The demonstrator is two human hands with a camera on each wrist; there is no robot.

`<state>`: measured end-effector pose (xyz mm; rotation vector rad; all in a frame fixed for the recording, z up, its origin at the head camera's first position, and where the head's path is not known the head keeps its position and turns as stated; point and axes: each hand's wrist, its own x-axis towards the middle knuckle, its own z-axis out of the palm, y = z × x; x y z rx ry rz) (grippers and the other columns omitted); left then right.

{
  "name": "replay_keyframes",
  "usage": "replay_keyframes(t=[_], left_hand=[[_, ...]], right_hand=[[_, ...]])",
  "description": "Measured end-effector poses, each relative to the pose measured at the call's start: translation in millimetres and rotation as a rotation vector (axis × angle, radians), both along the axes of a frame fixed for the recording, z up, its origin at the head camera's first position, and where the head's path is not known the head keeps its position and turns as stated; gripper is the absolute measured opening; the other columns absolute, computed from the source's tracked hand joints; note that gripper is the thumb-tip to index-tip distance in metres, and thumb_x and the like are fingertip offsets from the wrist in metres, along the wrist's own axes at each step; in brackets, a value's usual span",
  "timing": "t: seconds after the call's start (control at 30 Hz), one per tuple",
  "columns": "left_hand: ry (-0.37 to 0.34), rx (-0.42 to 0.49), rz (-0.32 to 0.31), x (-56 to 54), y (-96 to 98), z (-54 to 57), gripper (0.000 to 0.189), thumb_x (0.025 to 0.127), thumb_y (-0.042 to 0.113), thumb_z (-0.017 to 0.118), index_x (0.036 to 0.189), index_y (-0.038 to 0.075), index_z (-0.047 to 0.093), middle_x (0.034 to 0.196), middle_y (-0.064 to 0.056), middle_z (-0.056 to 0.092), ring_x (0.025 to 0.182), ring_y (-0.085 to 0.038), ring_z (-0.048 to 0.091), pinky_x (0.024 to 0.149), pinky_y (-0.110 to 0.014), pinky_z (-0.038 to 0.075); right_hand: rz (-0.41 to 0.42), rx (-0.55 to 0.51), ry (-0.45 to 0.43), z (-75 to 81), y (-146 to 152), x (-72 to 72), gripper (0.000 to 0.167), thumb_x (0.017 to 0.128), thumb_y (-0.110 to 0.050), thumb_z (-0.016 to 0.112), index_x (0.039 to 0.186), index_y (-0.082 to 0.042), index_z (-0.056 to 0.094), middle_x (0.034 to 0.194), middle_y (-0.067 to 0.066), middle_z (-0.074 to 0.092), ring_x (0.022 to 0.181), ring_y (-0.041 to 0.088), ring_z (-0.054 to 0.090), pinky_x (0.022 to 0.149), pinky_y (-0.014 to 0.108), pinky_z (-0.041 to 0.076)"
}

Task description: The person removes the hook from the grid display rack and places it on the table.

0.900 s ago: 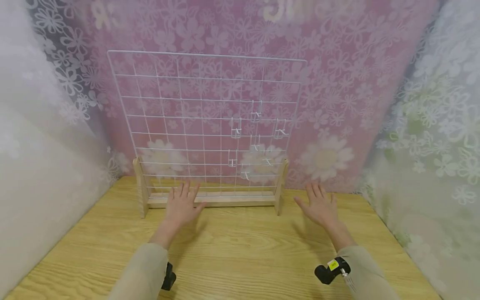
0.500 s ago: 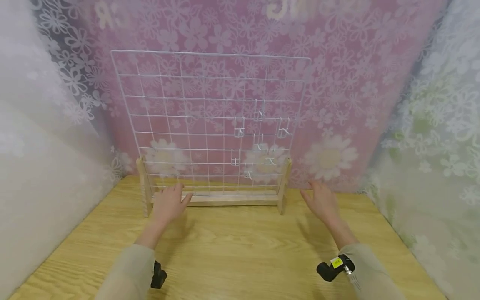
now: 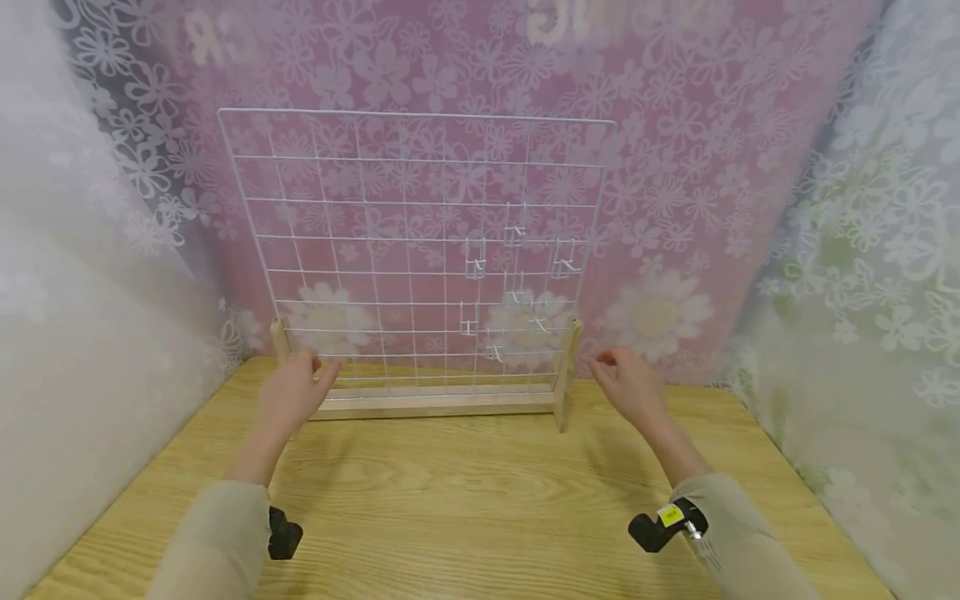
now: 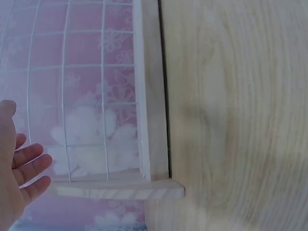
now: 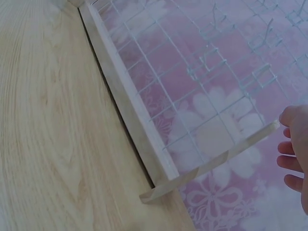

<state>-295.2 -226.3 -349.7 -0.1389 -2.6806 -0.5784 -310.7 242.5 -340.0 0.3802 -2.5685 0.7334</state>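
A white wire grid panel [image 3: 360,272] stands upright in a wooden stand [image 3: 435,407] on the table. Several small wire hooks [image 3: 476,267] hang on its right half. At the stand's left post, my left hand [image 3: 292,392] has its thumb out and fingers loosely bent; it covers much of that post in the head view. Just outside the right post [image 3: 567,375] is my right hand [image 3: 630,387], fingers loosely curled with the thumb close to them. Neither hand holds anything visible. In the right wrist view, the thumb lies close to the post's tip; whether it touches cannot be told.
The wood-grain table [image 3: 450,500] extends in front of the stand. Behind hangs a pink flowered backdrop [image 3: 675,208]. Pale walls close in the left [image 3: 90,333] and right [image 3: 862,400]. A black wrist camera [image 3: 285,533] sits on the left sleeve, another [image 3: 660,527] on the right.
My left hand has moved left from in front of the base bar to the left post. The right hand stays near the right post. Fingers of both hands have gone from spread to loosely curled.
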Motion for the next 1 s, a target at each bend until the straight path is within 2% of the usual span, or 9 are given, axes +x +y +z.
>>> replay_keyframes(t=[0.13,0.23,0.33,0.47,0.77,1.0], left_hand=[[0.015,0.083,0.02,-2.3,-13.5,5.9,0.05,0.095,0.041,0.046,0.106,-0.007,0.05,0.096,-0.025,0.059,0.073,-0.033,0.058,0.056,-0.043,0.045],[0.027,0.146,0.041,-2.8,-21.4,8.6,0.05,0.095,0.036,0.048,0.113,-0.01,0.048,0.104,-0.029,0.056,0.088,-0.041,0.057,0.067,-0.051,0.045],[0.03,0.197,0.081,-3.9,-28.5,10.0,0.05,0.095,0.032,0.05,0.118,-0.012,0.046,0.109,-0.031,0.053,0.096,-0.044,0.053,0.076,-0.054,0.043],[0.024,0.271,0.128,-7.8,-36.3,12.4,0.054,0.094,0.033,0.051,0.122,-0.012,0.043,0.114,-0.031,0.05,0.101,-0.044,0.05,0.084,-0.054,0.041],[0.014,0.385,0.153,-22.1,-46.7,22.3,0.05,0.092,0.02,0.053,0.125,-0.014,0.04,0.115,-0.033,0.047,0.102,-0.045,0.047,0.087,-0.054,0.04],[-0.027,0.447,0.184,-27.9,-50.8,29.8,0.052,0.093,0.022,0.051,0.128,-0.014,0.038,0.118,-0.033,0.046,0.108,-0.045,0.047,0.091,-0.052,0.038]], right_hand=[[0.045,-0.06,0.0,7.2,-5.0,-1.3,0.035,0.096,-0.026,0.05,0.113,0.004,0.057,0.106,0.021,0.06,0.098,0.035,0.056,0.082,0.05,0.045],[0.072,-0.094,0.002,10.9,-8.6,-2.9,0.033,0.095,-0.023,0.052,0.114,0.004,0.057,0.105,0.02,0.06,0.097,0.034,0.056,0.082,0.048,0.046],[0.094,-0.12,0.011,13.8,-12.2,-4.9,0.031,0.095,-0.021,0.053,0.112,0.005,0.057,0.103,0.019,0.061,0.096,0.033,0.057,0.082,0.046,0.047],[0.113,-0.142,0.016,18.5,-16.6,-7.0,0.03,0.094,-0.019,0.054,0.11,0.006,0.058,0.103,0.02,0.062,0.095,0.033,0.058,0.082,0.046,0.047],[0.133,-0.174,0.022,22.4,-21.9,-16.2,0.024,0.092,-0.011,0.056,0.108,0.006,0.059,0.1,0.02,0.063,0.092,0.033,0.059,0.08,0.045,0.048],[0.134,-0.216,-0.028,26.9,-27.1,-18.6,0.029,0.094,-0.02,0.055,0.111,0.003,0.059,0.104,0.019,0.062,0.095,0.032,0.058,0.082,0.046,0.046]])
